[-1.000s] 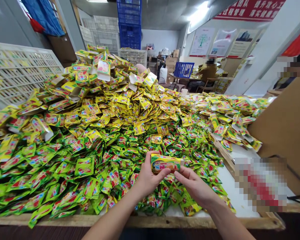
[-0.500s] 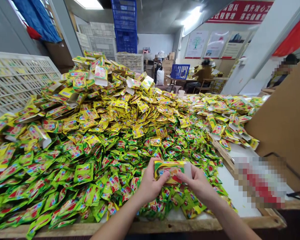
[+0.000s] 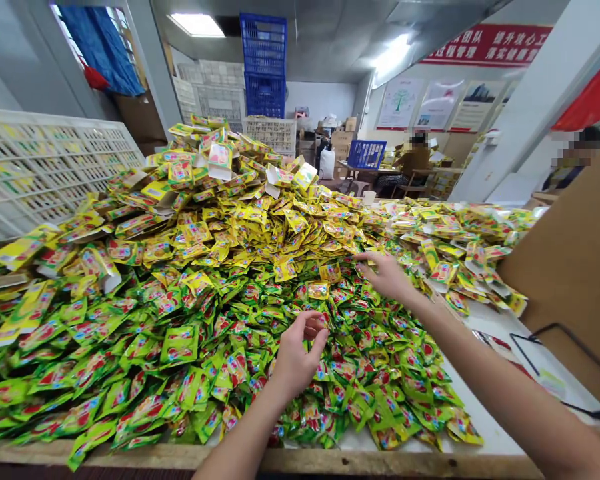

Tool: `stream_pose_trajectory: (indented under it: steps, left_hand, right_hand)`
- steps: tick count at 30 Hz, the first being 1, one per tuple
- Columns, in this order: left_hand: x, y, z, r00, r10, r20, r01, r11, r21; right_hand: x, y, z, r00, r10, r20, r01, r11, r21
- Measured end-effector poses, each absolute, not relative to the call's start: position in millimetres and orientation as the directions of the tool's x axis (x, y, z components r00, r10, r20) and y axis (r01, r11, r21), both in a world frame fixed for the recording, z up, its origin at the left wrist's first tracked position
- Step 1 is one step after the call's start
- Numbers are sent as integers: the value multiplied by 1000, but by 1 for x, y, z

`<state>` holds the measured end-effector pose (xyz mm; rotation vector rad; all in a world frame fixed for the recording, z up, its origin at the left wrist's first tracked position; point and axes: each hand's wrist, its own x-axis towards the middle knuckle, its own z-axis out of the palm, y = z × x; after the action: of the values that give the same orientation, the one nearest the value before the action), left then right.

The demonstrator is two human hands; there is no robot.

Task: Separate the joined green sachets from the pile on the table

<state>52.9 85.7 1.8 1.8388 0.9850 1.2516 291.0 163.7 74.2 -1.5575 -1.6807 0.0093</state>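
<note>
My left hand (image 3: 300, 353) hovers low over green sachets (image 3: 255, 313), its fingers curved and the thumb apart, with nothing in it. Farther forward and to the right, my right hand (image 3: 386, 275) reaches over the heap with its fingers apart and holds nothing that I can see. Its fingertips are near the line where yellow sachets (image 3: 260, 227) meet the green ones. Small printed cartons (image 3: 220, 160) lie on top of the heap at the back left, some with open white flaps. More cartons (image 3: 445, 270) form a pile at the right.
A white plastic crate (image 3: 55, 167) leans at the left. The wooden table edge (image 3: 190, 457) runs along the front. At the right stand a large cardboard panel (image 3: 570, 267) and a bent black metal frame (image 3: 555, 327). A person (image 3: 415, 157) sits at a table behind.
Both hands have let go of the small yellow-green carton, which I cannot single out now. My right hand has moved forward over the heap; my left stays low. The view has shifted slightly.
</note>
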Motion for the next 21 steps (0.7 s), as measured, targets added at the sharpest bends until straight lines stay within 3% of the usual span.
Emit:
stream_pose_trajectory:
  steps: [4, 8, 15, 21]
  left_hand:
    - [45, 95, -4, 175, 786, 592, 443, -600, 666]
    - [39, 113, 5, 199, 828, 524, 692, -498, 523]
    - [55, 167, 37, 450, 835, 317, 739, -547, 393]
    - [46, 192, 52, 502, 812, 298, 670, -583, 459]
  right_hand:
    - [234, 185, 37, -31, 883, 468, 841, 276, -465]
    - [232, 188, 34, 6, 914, 405, 831, 221, -510]
    - [248, 146, 48, 143, 948, 286, 597, 147, -788]
    - [249, 110, 45, 174, 976, 129, 181, 97, -979]
